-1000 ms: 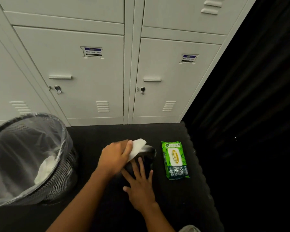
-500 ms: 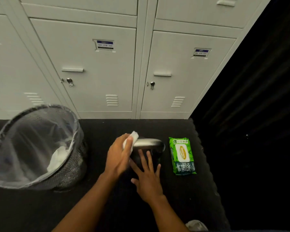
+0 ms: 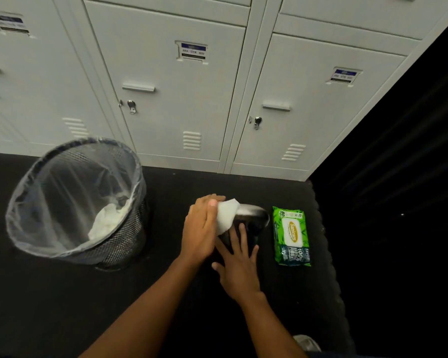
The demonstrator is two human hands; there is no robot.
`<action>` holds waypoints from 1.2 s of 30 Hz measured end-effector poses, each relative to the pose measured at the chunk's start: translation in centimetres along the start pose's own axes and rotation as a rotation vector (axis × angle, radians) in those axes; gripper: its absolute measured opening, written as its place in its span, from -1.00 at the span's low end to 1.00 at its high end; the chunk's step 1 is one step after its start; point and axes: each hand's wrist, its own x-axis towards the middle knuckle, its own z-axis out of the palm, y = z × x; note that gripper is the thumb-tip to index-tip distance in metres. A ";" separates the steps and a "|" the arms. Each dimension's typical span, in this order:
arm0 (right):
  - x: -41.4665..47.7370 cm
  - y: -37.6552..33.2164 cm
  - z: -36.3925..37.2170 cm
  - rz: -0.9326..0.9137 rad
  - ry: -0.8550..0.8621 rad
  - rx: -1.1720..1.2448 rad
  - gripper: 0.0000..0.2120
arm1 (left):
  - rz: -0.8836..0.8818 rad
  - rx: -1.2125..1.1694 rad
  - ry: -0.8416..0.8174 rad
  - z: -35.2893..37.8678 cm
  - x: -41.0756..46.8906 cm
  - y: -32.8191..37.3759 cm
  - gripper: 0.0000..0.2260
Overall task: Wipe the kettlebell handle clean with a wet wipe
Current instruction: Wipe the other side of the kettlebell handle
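Observation:
A black kettlebell stands on the dark floor mat, and its shiny handle (image 3: 254, 212) catches the light. My left hand (image 3: 201, 228) grips a white wet wipe (image 3: 226, 213) pressed on the left end of that handle. My right hand (image 3: 239, 264) lies flat, fingers spread, on the kettlebell's body just below the handle. Most of the kettlebell's body is hidden under my hands and lost in the dark.
A green pack of wet wipes (image 3: 291, 236) lies right of the kettlebell. A mesh waste bin (image 3: 75, 202) with a clear liner and a crumpled white wipe stands to the left. Grey lockers (image 3: 181, 94) line the back. The mat's edge (image 3: 321, 228) runs along the right.
My left hand with the wipe slid left along the handle, then a little back to the right. The right hand stayed on the kettlebell. The view shifted, bringing the bin closer to centre.

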 end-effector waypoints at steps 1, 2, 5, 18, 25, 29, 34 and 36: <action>0.0 0.0 0.0 -0.002 -0.003 -0.006 -0.31 | -0.038 0.088 0.001 0.1 0.4 0.6 -0.66; 0.1 0.0 0.0 -0.006 -0.010 -0.006 -0.33 | -0.046 0.225 -0.008 0.2 1.0 1.3 -0.66; 0.0 0.0 -0.2 -0.010 -0.032 0.026 -0.43 | 0.052 0.621 -0.148 1.5 2.6 4.5 -0.68; 0.1 0.2 0.1 -0.017 0.004 0.012 -0.36 | 0.080 0.507 -0.267 -0.5 3.0 3.5 -0.71; 0.0 0.2 0.3 0.047 -0.047 0.057 -0.31 | 0.559 0.770 -0.236 2.9 1.2 3.6 -0.64; 0.0 0.1 -0.1 0.010 -0.009 0.061 -0.41 | 0.426 0.370 -0.140 -0.3 0.3 0.1 -0.66; 0.2 0.3 0.2 -0.023 0.017 0.024 -0.27 | -0.017 -0.166 -0.085 -1.2 0.4 -2.4 -0.68; 0.2 0.3 0.2 -0.023 0.014 0.032 -0.28 | -0.071 -0.216 -0.092 -1.1 -0.7 -3.6 -0.60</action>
